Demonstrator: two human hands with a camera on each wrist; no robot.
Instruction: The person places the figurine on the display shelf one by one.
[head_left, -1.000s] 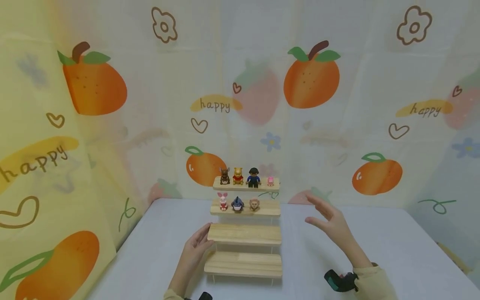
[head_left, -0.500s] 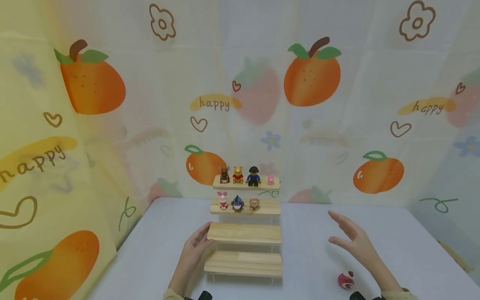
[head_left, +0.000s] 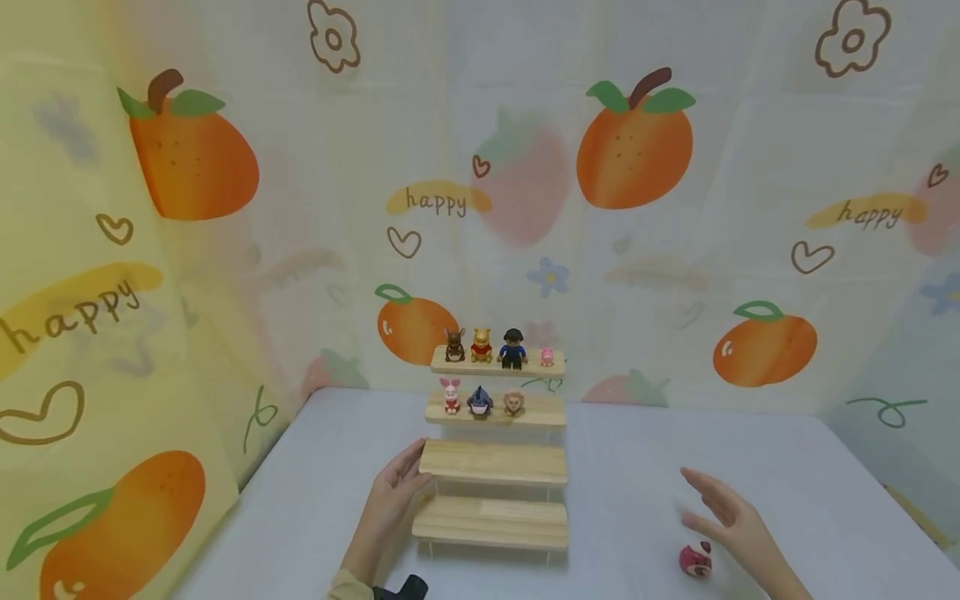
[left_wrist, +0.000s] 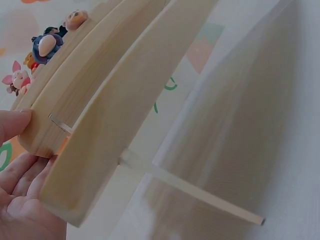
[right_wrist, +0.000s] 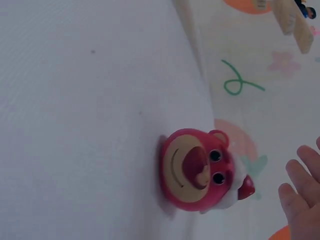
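Note:
My left hand (head_left: pixel 390 496) holds the left end of the third tier down of a stepped wooden display shelf (head_left: pixel 495 462). In the left wrist view its thumb (left_wrist: pixel 15 122) lies on one face of the plank's end, its fingers on the other. At the right, a pink-red bear figurine (head_left: pixel 695 561) rests on the white table. My right hand (head_left: pixel 738 525) hovers just beside it, fingers apart, holding nothing. The right wrist view shows the bear's round head (right_wrist: pixel 197 170) close up, with a gap between it and the fingers (right_wrist: pixel 300 185).
On the top tier stand several figurines, among them a yellow bear in red (head_left: pixel 482 345) and a figure in blue (head_left: pixel 513 348). Below them are a pink-eared figurine (head_left: pixel 450 397), a blue donkey (head_left: pixel 480 402) and a tan one (head_left: pixel 513 404). A fruit-print curtain (head_left: pixel 300 167) hangs behind the table.
My right hand has moved right and down toward the bear figurine, which has come into sight from behind the wrist gear. My left hand stays at the shelf. The head view has shifted slightly.

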